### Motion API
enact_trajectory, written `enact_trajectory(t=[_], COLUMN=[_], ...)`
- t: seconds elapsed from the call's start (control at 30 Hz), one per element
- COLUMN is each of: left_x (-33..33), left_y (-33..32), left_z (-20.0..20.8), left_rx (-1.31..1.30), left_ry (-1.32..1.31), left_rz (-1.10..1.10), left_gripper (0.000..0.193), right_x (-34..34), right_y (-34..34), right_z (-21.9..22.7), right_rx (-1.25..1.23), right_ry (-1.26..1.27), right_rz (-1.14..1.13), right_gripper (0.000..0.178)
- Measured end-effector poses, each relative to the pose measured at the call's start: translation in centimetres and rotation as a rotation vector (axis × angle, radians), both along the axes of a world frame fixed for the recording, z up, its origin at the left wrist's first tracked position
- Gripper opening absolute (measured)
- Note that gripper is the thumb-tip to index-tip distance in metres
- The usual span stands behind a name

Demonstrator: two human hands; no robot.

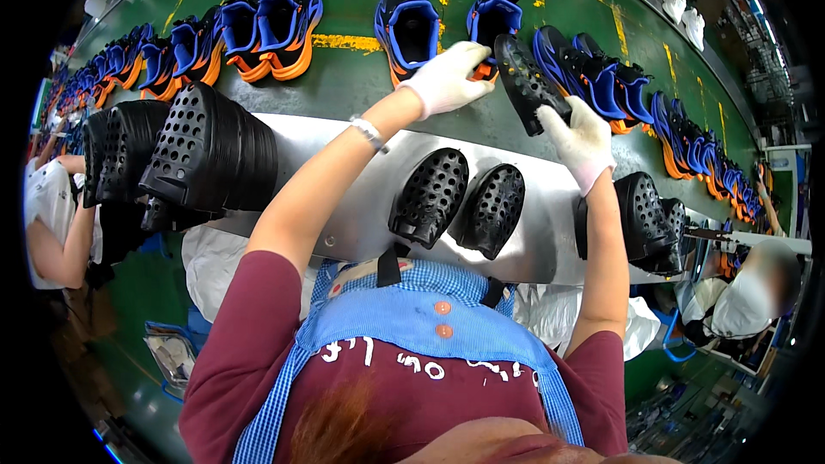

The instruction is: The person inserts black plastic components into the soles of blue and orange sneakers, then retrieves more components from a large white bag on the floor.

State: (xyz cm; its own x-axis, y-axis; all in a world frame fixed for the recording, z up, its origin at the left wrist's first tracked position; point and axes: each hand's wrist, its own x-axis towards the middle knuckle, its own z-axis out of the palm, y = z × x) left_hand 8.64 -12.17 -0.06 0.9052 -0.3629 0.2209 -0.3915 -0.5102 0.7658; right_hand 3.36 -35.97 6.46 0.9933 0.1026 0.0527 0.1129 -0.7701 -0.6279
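Note:
My gloved left hand point(447, 79) has its fingers and thumb around the orange heel of a blue, black and orange sneaker point(494, 10) on the green surface. In my gloved right hand point(581, 139) is a black perforated plastic shoe insert point(526, 77), held by one end and tilted beside that sneaker's opening. A second sneaker point(409, 30) stands to the left, its opening facing me. Below my hands, two more black shoe inserts point(431, 196) lie side by side on the metal ledge point(361, 198).
Nested stacks of black inserts point(206, 150) sit on the ledge at left, with more inserts point(643, 215) at right. Rows of sneakers point(273, 30) extend along the green line point(352, 0) both ways. Other people work at far left point(60, 215) and far right point(748, 292).

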Motion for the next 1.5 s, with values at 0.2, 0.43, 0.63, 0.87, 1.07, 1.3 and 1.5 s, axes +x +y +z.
enact_trajectory(t=[0.2,0.43,0.63,0.87,1.07,1.3,1.5], left_x=[2.5,0.6,1.3,4.2,6.2,6.3,1.7], left_y=[-2.5,-2.8,-2.8,-2.6,-2.4,-2.3,-0.4], left_z=[-2.2,-3.4,-1.9,-0.6,-0.5,0.1,0.5], left_rx=[0.32,0.198,0.381,0.615,0.875,0.734,0.658], left_ry=[-0.111,-0.155,0.076,0.395,0.15,0.565,0.26], left_rz=[0.071,0.071,0.042,-0.192,-0.522,-0.144,-0.052], left_gripper=[0.019,0.024,0.026,0.026,0.032,0.037,0.043], right_x=[5.8,11.4,13.6,16.2,18.0,18.5,15.8], right_y=[-0.3,3.4,10.2,12.8,12.2,13.3,8.0], right_z=[3.2,5.2,0.0,-5.2,-7.7,-7.1,-8.0], right_rx=[0.198,-0.284,-0.581,-0.648,-0.542,-0.517,0.339], right_ry=[0.503,0.425,0.338,0.383,0.313,0.245,0.449], right_rz=[0.063,0.227,0.128,0.108,0.023,0.081,0.173], right_gripper=[0.041,0.054,0.042,0.032,0.033,0.034,0.038])
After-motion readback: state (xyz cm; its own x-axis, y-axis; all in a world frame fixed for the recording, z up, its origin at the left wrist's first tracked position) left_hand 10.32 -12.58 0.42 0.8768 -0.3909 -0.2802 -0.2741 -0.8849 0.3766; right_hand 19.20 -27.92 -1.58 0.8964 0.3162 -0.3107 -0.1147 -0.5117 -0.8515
